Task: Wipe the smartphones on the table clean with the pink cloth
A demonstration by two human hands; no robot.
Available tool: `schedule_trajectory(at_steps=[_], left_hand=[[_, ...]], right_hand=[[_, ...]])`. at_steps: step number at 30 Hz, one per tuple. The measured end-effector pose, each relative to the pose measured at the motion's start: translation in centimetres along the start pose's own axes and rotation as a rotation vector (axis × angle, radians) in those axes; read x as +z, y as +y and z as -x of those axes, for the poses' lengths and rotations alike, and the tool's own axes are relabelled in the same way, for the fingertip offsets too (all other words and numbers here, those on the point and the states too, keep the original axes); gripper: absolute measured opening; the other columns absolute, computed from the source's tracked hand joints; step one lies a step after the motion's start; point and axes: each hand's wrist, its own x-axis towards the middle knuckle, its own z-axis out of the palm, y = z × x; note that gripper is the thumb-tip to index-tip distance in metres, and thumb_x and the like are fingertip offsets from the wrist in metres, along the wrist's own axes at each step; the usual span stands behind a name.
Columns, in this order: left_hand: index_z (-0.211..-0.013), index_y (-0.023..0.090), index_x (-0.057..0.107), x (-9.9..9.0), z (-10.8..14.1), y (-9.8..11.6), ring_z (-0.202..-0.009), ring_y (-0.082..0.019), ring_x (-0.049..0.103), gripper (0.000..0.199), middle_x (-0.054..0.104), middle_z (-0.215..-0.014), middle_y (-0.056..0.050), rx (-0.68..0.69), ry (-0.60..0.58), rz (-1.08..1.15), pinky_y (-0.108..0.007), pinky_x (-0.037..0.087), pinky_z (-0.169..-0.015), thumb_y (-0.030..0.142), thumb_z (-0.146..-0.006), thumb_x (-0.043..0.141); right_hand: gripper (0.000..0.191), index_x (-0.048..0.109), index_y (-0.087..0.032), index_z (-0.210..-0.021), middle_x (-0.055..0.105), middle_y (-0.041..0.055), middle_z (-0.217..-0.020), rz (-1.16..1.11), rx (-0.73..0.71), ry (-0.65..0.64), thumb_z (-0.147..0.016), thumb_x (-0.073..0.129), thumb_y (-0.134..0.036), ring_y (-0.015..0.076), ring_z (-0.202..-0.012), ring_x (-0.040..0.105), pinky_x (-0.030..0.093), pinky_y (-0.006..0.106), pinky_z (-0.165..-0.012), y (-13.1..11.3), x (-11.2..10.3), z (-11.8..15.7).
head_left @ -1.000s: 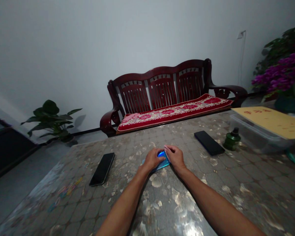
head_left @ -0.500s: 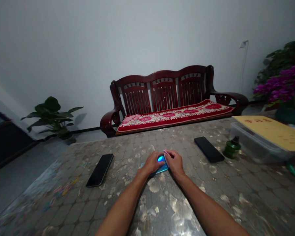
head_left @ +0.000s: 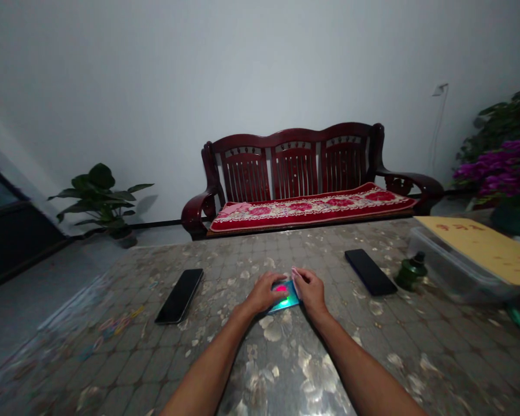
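Note:
A flat, glossy phone (head_left: 289,301) with a blue sheen lies on the table between my hands. Bright red and green patches show on its face, and I cannot tell if they are reflections or a lit screen. My left hand (head_left: 266,293) is curved over its left part, with thumb and fingers on either edge. At the right end, my right hand (head_left: 311,292) pinches a small pink cloth (head_left: 295,274) against the phone. Most of the cloth is hidden by the fingers.
A black phone (head_left: 179,296) lies to the left, beside some coloured rubber bands (head_left: 120,323). Rightward are another dark phone (head_left: 370,271), a green bottle (head_left: 411,271) and a clear plastic box (head_left: 446,271) under a yellow paper (head_left: 481,245). A wooden bench (head_left: 294,164) stands beyond the table.
My left fingers have opened out a little and more of the phone's face shows. Its bright patch has turned from blue to red and green. The view has tilted slightly.

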Motion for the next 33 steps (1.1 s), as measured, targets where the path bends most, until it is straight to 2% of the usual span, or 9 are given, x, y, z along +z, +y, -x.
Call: schedule_trajectory(at_steps=[4,8,12,17,20,24,28,33], left_hand=[[-0.131,0.025,0.068,-2.6,3.9,-1.4,-0.131,-0.038,0.051,0.074,0.061,-0.136,-0.012,-0.058,0.024,-0.110,-0.052,0.037,-0.114,0.041,-0.062,0.090],[-0.136,0.025,0.062,-3.7,6.8,-2.1,-0.135,-0.040,0.046,0.090,0.057,-0.139,-0.012,-0.093,0.036,-0.174,-0.054,0.034,-0.115,0.043,-0.054,0.094],[-0.137,0.025,0.059,-3.3,7.4,-2.1,-0.132,-0.038,0.049,0.087,0.059,-0.135,-0.011,-0.080,0.039,-0.179,-0.052,0.035,-0.113,0.043,-0.058,0.091],[-0.135,0.024,0.060,-2.5,7.2,-2.3,-0.127,-0.035,0.053,0.076,0.063,-0.132,-0.011,-0.082,0.093,-0.150,-0.049,0.037,-0.111,0.040,-0.066,0.087],[-0.137,0.022,0.058,-2.3,7.2,-2.5,-0.128,-0.036,0.053,0.080,0.062,-0.136,-0.012,-0.098,0.116,-0.121,-0.050,0.037,-0.111,0.036,-0.063,0.088],[-0.138,0.022,0.056,-2.2,7.2,-2.6,-0.126,-0.035,0.055,0.083,0.063,-0.135,-0.012,-0.090,0.152,-0.088,-0.049,0.039,-0.109,0.032,-0.063,0.088],[-0.138,0.023,0.056,-2.1,7.2,-2.6,-0.125,-0.034,0.056,0.082,0.063,-0.134,-0.011,-0.096,0.175,-0.070,-0.049,0.039,-0.109,0.028,-0.063,0.088],[-0.140,0.022,0.055,-2.2,7.2,-2.4,-0.126,-0.034,0.055,0.087,0.063,-0.135,-0.012,-0.109,0.168,-0.050,-0.048,0.038,-0.109,0.027,-0.060,0.090]], right_hand=[[0.033,0.082,-0.020,-0.089,0.079,0.0090,-0.094,0.076,0.009,-0.098,-0.072,0.070,-0.045,0.0267,-0.090,0.071,0.055,0.039,-0.086,-0.6,-0.8,-0.4],[0.024,0.082,-0.020,-0.089,0.074,0.0079,-0.087,0.466,-0.139,-0.246,-0.084,0.061,-0.032,0.0239,-0.089,0.068,0.052,0.033,-0.082,-2.4,-1.8,-0.1],[0.028,0.080,-0.020,-0.100,0.071,0.0090,-0.097,0.887,-0.258,-0.430,-0.097,0.053,-0.024,0.0207,-0.095,0.064,0.046,0.027,-0.084,-4.6,-2.1,0.8],[0.027,0.078,-0.017,-0.103,0.069,0.0127,-0.105,1.215,-0.300,-0.523,-0.098,0.051,-0.016,0.0229,-0.101,0.061,0.041,0.028,-0.085,-6.1,-1.1,1.6],[0.027,0.078,-0.015,-0.100,0.068,0.0141,-0.106,1.278,-0.293,-0.563,-0.097,0.051,-0.014,0.0237,-0.101,0.061,0.040,0.028,-0.084,-6.7,0.1,2.2],[0.027,0.078,-0.016,-0.101,0.068,0.0130,-0.105,1.219,-0.369,-0.659,-0.097,0.051,-0.013,0.0222,-0.098,0.059,0.039,0.028,-0.081,-7.2,1.9,3.6],[0.028,0.078,-0.019,-0.102,0.068,0.0096,-0.101,1.132,-0.468,-0.775,-0.096,0.051,-0.012,0.0201,-0.096,0.059,0.038,0.027,-0.080,-7.2,1.9,4.1],[0.029,0.079,-0.018,-0.104,0.069,0.0123,-0.104,1.228,-0.371,-0.645,-0.095,0.052,-0.012,0.0220,-0.097,0.060,0.039,0.028,-0.080,-7.2,0.5,3.0]])
